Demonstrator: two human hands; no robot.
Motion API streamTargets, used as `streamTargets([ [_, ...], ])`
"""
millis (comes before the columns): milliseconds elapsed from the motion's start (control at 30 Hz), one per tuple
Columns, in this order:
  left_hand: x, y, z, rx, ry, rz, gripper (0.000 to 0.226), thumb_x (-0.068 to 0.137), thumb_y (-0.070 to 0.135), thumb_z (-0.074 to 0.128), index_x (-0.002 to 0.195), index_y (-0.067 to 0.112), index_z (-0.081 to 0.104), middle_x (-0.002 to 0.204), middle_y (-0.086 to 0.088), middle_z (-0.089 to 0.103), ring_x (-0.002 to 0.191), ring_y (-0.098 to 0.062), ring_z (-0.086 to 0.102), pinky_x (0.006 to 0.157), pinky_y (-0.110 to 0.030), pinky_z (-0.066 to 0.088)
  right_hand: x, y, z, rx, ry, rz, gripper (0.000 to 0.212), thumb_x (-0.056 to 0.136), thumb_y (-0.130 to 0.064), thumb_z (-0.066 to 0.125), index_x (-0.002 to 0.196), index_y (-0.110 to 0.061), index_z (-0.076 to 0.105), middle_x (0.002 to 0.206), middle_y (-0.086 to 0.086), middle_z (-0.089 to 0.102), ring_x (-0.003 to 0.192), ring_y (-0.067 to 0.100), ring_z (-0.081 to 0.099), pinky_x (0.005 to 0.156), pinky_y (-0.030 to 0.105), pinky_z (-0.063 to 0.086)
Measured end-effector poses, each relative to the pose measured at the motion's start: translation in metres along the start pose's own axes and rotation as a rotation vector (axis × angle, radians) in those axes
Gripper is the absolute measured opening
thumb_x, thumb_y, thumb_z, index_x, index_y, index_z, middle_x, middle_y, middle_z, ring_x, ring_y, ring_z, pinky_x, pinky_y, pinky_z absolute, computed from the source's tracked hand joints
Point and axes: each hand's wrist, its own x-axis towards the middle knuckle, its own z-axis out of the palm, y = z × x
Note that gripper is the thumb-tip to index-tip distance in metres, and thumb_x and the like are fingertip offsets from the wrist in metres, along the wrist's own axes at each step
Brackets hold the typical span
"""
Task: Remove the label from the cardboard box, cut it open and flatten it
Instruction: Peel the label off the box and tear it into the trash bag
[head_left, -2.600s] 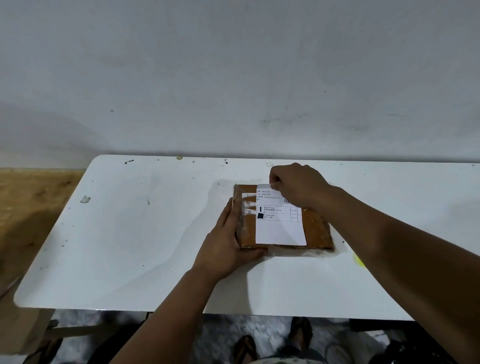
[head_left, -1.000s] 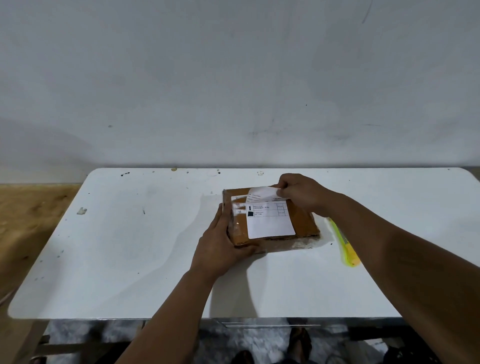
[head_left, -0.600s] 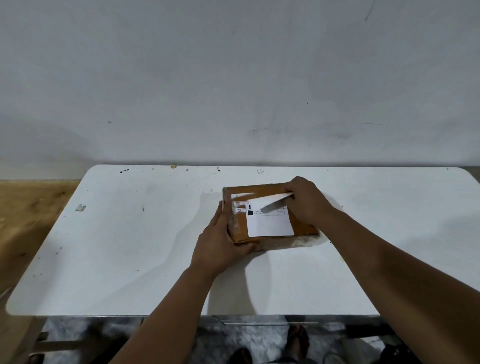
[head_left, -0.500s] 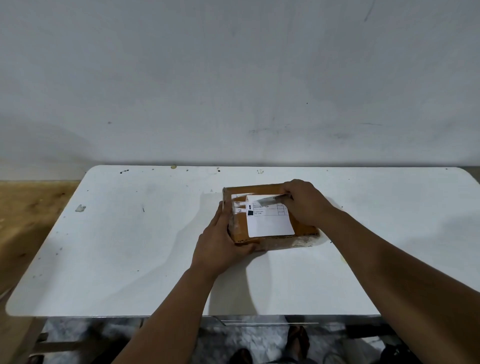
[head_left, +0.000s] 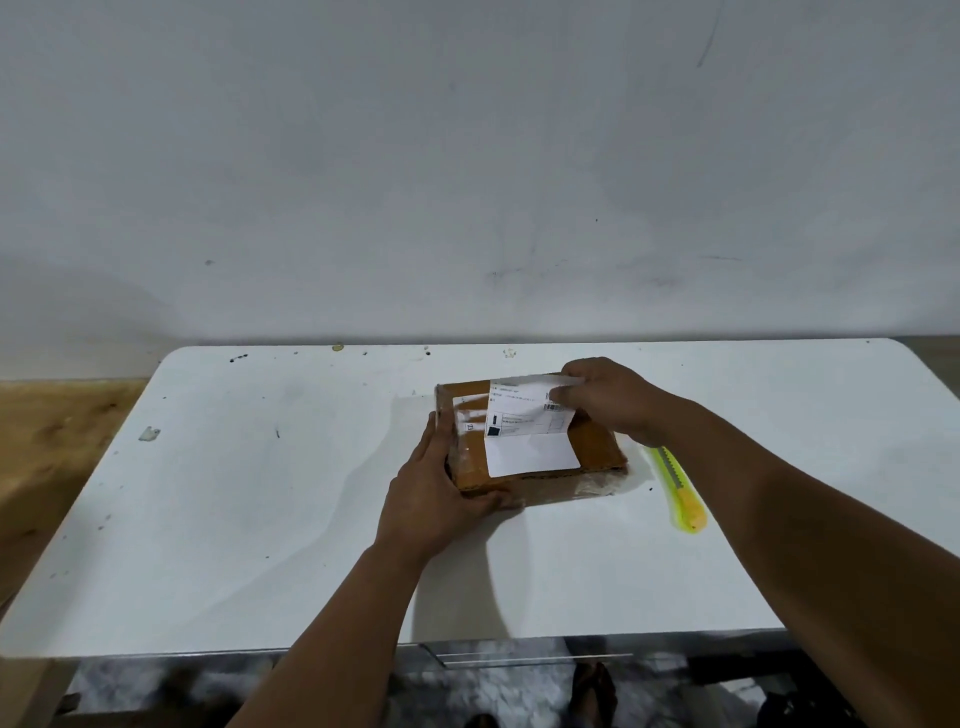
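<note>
A flat brown cardboard box (head_left: 597, 449) lies on the white table (head_left: 260, 519), wrapped in clear tape at its left end. A white shipping label (head_left: 530, 441) covers its top; the label's far part is lifted off the cardboard. My right hand (head_left: 608, 397) pinches the label's far right corner. My left hand (head_left: 431, 488) lies against the box's left side, fingers straight along it and thumb along the near edge.
A yellow utility knife (head_left: 678, 491) lies on the table just right of the box, partly behind my right forearm. A small scrap (head_left: 149, 433) sits near the table's left edge. A grey wall stands directly behind the table. Feet show below the near edge.
The label's far edge, folded down toward me half a second ago, is now pulled up and back toward the far right corner. My right hand rose with it. The left hand stayed put.
</note>
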Motion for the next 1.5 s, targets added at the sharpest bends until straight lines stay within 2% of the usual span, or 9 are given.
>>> streamTargets([
  [67, 0.0, 0.0, 0.001, 0.004, -0.002, 0.0, 0.14, 0.047, 0.083, 0.082, 0.158, 0.054, 0.002, 0.166, 0.019, 0.025, 0.144, -0.014, 0.044, 0.114, -0.043, 0.045, 0.0, 0.004, 0.002, -0.113, 0.049, -0.079, 0.004, 0.089, -0.02, 0.064, 0.09, -0.024, 0.063, 0.089, -0.002, 0.066, 0.079, 0.018, 0.059, 0.066, 0.03, 0.043],
  [167, 0.0, 0.001, 0.0, 0.009, -0.003, -0.005, 0.139, 0.049, 0.083, 0.081, 0.158, 0.053, 0.001, 0.166, 0.02, 0.027, 0.142, -0.014, 0.047, 0.112, -0.045, 0.047, -0.005, 0.002, 0.007, -0.101, 0.073, -0.19, 0.048, 0.09, -0.014, 0.064, 0.128, -0.039, 0.05, 0.101, -0.01, 0.069, 0.091, 0.005, 0.063, 0.069, 0.02, 0.047],
  [333, -0.001, 0.0, -0.001, 0.005, 0.0, -0.006, 0.141, 0.047, 0.084, 0.081, 0.157, 0.055, -0.001, 0.166, 0.022, 0.024, 0.142, -0.012, 0.047, 0.112, -0.043, 0.047, -0.003, 0.0, 0.013, -0.184, 0.147, -0.269, 0.032, 0.087, 0.0, 0.05, 0.086, -0.032, 0.052, 0.093, -0.005, 0.067, 0.086, 0.027, 0.065, 0.072, 0.042, 0.053],
  [400, -0.001, 0.001, -0.001, 0.005, 0.005, -0.003, 0.14, 0.048, 0.083, 0.083, 0.158, 0.052, 0.003, 0.166, 0.022, 0.025, 0.141, -0.012, 0.048, 0.112, -0.041, 0.047, -0.004, 0.004, 0.013, -0.235, 0.141, -0.254, 0.029, 0.086, -0.002, 0.049, 0.079, -0.028, 0.061, 0.089, -0.007, 0.067, 0.085, 0.029, 0.063, 0.07, 0.037, 0.051],
  [533, -0.001, 0.001, 0.0, 0.022, 0.013, 0.003, 0.138, 0.051, 0.08, 0.083, 0.16, 0.049, 0.005, 0.166, 0.021, 0.024, 0.142, -0.011, 0.046, 0.112, -0.038, 0.046, -0.004, 0.004, 0.016, -0.251, 0.073, -0.238, 0.018, 0.089, -0.018, 0.059, 0.095, -0.026, 0.073, 0.101, -0.016, 0.062, 0.086, 0.002, 0.057, 0.067, 0.016, 0.041],
  [800, -0.003, 0.005, -0.002, 0.013, 0.028, 0.025, 0.139, 0.053, 0.078, 0.084, 0.159, 0.05, -0.001, 0.162, 0.024, 0.032, 0.136, -0.011, 0.052, 0.104, -0.033, 0.049, -0.008, 0.009, 0.015, -0.183, 0.21, -0.225, 0.023, 0.083, -0.008, 0.067, 0.087, -0.03, 0.061, 0.077, -0.006, 0.059, 0.069, 0.011, 0.056, 0.069, 0.026, 0.046],
  [1200, -0.001, 0.001, 0.001, 0.016, 0.025, -0.029, 0.139, 0.046, 0.085, 0.076, 0.16, 0.049, 0.005, 0.165, 0.017, 0.031, 0.141, -0.015, 0.048, 0.109, -0.044, 0.049, -0.027, 0.004, 0.006, -0.165, 0.181, -0.171, 0.011, 0.084, -0.014, 0.072, 0.092, -0.019, 0.078, 0.095, -0.005, 0.073, 0.091, 0.009, 0.066, 0.084, 0.025, 0.05],
  [1400, 0.0, 0.001, -0.001, -0.003, 0.008, 0.001, 0.139, 0.05, 0.078, 0.083, 0.16, 0.051, 0.003, 0.164, 0.019, 0.031, 0.139, -0.015, 0.049, 0.109, -0.042, 0.049, -0.036, 0.003, -0.001, -0.03, 0.147, -0.184, 0.007, 0.084, -0.008, 0.071, 0.086, -0.013, 0.076, 0.064, -0.016, 0.067, 0.047, -0.009, 0.055, 0.052, 0.003, 0.035],
  [1500, 0.002, 0.001, -0.002, -0.003, 0.004, 0.008, 0.14, 0.05, 0.078, 0.083, 0.157, 0.056, -0.004, 0.164, 0.02, 0.031, 0.139, -0.015, 0.049, 0.107, -0.044, 0.05, -0.038, 0.007, -0.003, 0.009, 0.175, -0.171, 0.008, 0.083, -0.011, 0.073, 0.082, -0.018, 0.076, 0.06, -0.017, 0.069, 0.055, -0.007, 0.059, 0.062, 0.009, 0.044],
])
